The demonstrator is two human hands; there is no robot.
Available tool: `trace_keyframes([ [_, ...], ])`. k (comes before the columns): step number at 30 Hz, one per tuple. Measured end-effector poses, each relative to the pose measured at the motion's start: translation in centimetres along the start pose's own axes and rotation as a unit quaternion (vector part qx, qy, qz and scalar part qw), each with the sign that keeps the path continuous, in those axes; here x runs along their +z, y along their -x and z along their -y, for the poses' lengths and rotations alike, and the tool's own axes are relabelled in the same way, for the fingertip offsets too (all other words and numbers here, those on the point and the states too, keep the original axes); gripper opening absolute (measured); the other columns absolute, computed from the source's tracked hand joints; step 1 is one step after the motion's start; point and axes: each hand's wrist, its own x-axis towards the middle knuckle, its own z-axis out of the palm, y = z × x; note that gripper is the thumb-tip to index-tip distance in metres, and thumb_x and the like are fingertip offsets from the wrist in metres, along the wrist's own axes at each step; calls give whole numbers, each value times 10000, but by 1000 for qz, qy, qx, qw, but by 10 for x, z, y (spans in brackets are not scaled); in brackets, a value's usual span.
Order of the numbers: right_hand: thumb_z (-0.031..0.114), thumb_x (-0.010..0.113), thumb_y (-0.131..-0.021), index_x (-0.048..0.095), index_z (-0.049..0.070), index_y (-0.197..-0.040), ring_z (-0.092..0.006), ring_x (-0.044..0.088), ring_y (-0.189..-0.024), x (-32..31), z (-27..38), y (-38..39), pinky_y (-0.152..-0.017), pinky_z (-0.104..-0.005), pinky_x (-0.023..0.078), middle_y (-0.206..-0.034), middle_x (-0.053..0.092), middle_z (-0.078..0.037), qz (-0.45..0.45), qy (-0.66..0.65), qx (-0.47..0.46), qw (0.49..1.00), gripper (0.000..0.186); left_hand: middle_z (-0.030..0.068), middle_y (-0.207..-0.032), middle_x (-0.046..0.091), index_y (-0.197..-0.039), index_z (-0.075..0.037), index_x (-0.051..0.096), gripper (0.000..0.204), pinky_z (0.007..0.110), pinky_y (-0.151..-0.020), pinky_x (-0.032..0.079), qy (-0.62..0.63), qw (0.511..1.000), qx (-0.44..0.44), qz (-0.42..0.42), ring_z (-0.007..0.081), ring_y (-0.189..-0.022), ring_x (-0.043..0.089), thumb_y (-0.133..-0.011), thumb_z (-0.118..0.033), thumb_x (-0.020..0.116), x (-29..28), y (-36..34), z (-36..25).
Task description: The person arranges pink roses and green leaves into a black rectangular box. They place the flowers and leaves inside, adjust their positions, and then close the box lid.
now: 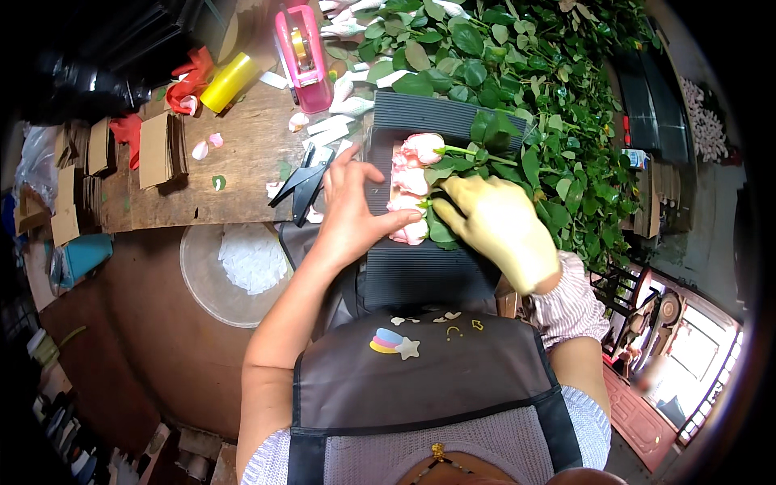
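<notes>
Bare left hand (pixel 349 212) is spread flat, fingers apart, palm pressing on the dark ribbed sheet (pixel 420 275) — gripping nothing, just pinning it down with the thumb stretched toward the blooms. The pink roses (pixel 411 190) lie in a short row just beyond that thumb, heads touching one another, right between the two hands.

Gloved right hand (pixel 495 228) is curled over the leafy stems (pixel 453 151), fingers closed down on the foliage just below the heads; how tight that hold is, I cannot tell from here.

These flowers look light and soft. The petals would bruise at a pinch, so the heads are no place to squeeze. The stems are the firm part, stiff enough to take a grip, though they may be thorny, which would suit the glove. The ribbed sheet looks like corrugated card: light and stiff across the ribs but likely to bend along them, and best held flat by a palm, as it is now.

To the far side of the left hand, almost at its fingertips, black shears (pixel 301 184) rest on the wooden bench (pixel 234 162). Farther out stand a pink tape dispenser (pixel 302 55) and a yellow roll (pixel 229 81). Beyond the right hand spreads a big heap of green leaves (pixel 517 73) — more stems, by the look of it.
</notes>
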Motion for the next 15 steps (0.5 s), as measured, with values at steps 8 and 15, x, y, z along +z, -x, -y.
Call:
trace_keyframes([
  [8, 220, 722, -887, 716, 140, -913, -353, 667, -688, -20, 3, 10, -635, -442, 532, -751, 677, -110, 118, -44, -62, 990, 84, 175, -1437, 490, -1156, -92, 657, 170, 412, -1124, 362, 132, 991, -12, -18, 297, -1376, 426, -1038, -181, 571, -15, 11, 30],
  [15, 98, 677, -777, 658, 96, -837, -365, 674, -692, -5, -6, -8, -631, -456, 525, -754, 674, -134, 166, -71, -100, 978, 63, 266, -1487, 391, -1287, -93, 598, 470, 468, -1182, 302, 32, 994, 23, 105, 410, -1419, 336, -908, -324, 755, -16, -8, 9],
])
